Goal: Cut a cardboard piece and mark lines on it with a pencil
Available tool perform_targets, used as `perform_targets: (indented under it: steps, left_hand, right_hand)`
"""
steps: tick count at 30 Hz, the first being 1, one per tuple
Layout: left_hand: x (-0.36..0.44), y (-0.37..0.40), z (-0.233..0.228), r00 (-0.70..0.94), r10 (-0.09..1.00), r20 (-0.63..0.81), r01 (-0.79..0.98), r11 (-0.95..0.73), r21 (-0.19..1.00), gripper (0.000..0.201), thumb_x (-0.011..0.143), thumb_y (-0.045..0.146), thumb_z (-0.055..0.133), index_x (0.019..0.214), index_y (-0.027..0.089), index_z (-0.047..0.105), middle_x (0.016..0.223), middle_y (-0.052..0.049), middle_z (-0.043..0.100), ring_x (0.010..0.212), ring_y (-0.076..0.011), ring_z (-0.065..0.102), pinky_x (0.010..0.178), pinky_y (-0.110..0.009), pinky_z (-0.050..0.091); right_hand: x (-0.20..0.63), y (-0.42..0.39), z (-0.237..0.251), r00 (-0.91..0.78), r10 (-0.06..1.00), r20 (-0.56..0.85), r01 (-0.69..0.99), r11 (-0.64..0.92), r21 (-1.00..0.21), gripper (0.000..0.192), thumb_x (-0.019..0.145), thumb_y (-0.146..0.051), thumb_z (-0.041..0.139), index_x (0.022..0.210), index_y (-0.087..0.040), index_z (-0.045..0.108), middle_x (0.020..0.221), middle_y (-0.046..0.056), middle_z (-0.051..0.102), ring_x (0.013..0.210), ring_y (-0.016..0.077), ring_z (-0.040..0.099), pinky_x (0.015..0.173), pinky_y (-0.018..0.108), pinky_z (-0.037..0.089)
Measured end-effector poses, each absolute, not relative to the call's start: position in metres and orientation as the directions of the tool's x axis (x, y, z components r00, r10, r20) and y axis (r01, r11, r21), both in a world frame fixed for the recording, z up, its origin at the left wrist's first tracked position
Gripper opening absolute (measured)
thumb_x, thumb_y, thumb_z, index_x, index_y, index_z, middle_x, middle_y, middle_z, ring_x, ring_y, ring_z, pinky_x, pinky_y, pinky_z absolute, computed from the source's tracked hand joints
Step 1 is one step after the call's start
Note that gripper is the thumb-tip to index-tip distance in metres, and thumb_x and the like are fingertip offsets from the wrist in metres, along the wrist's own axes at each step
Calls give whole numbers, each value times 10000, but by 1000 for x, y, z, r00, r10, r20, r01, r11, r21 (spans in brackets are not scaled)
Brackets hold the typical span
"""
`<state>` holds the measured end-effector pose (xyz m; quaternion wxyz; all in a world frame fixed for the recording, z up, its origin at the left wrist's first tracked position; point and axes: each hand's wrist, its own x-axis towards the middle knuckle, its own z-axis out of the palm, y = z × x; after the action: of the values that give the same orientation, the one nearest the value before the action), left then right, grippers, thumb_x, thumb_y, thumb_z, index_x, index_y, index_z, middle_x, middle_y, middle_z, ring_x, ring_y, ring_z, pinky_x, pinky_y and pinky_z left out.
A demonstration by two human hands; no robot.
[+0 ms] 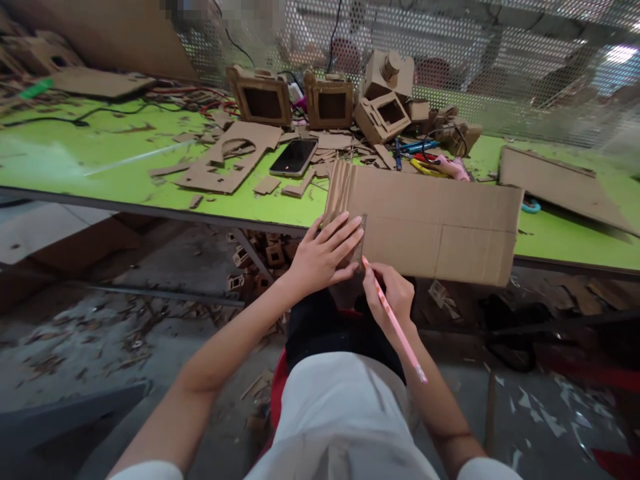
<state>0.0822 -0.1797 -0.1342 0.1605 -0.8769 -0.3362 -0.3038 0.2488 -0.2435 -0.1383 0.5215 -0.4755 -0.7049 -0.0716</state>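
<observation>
A flat cardboard sheet (400, 193) with ruled lines lies over the green table's front edge, its near part jutting out past it. My left hand (327, 253) rests flat on the sheet's left end, fingers stretched out, pressing down a thin ruler (363, 233) that shows beside the fingertips. In my right hand (393, 290) is a pink pencil (395, 323), pinched near its point. The pencil's tip meets the sheet's near edge by the ruler's lower end.
Behind the sheet are a phone (294, 157), a cardboard piece with cut-outs (235, 157), cardboard box models (329, 100), and pliers with pens (425, 160). Another cardboard panel (560, 187) lies right, near a blue scissor handle (531, 205). Scraps cover the table (125, 167) and floor.
</observation>
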Motion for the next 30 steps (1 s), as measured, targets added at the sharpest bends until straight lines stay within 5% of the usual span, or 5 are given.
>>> perform_targets:
  steps: [12,17,21,30]
  left_hand:
    - [83,-181,-133,583,539,608,695,-718,-31,546,904,427,469,1402,203,450,1473,-88,452,1402,-254,349,1176,-449,165]
    - [83,-181,-133,590,506,629,687,-724,-62,544,908,428,464,1390,176,459,1462,-101,465,1394,-255,362,1170,-445,174]
    - [83,-182,-131,587,507,631,690,-721,-63,532,912,421,462,1385,177,465,1461,-102,466,1394,-255,361,1164,-448,187]
    - [83,-183,-129,582,538,609,689,-724,-19,539,910,418,467,1400,195,455,1465,-98,462,1396,-259,359,1165,-454,196]
  right_hand:
    - [248,-267,-146,-23,734,679,698,498,-515,166,885,-176,504,790,-170,640,643,19,654,527,113,595,558,220,493]
    - [254,-273,-142,73,669,740,671,516,-533,139,874,-192,530,839,-187,665,658,13,669,528,120,605,550,235,506]
    - [262,-260,-132,-45,655,755,621,610,-492,196,868,-150,522,970,-183,686,817,55,731,668,141,674,645,255,548]
    - [269,-247,-132,-145,697,702,616,619,-488,154,866,-171,547,815,-182,692,722,24,727,596,117,661,603,221,517]
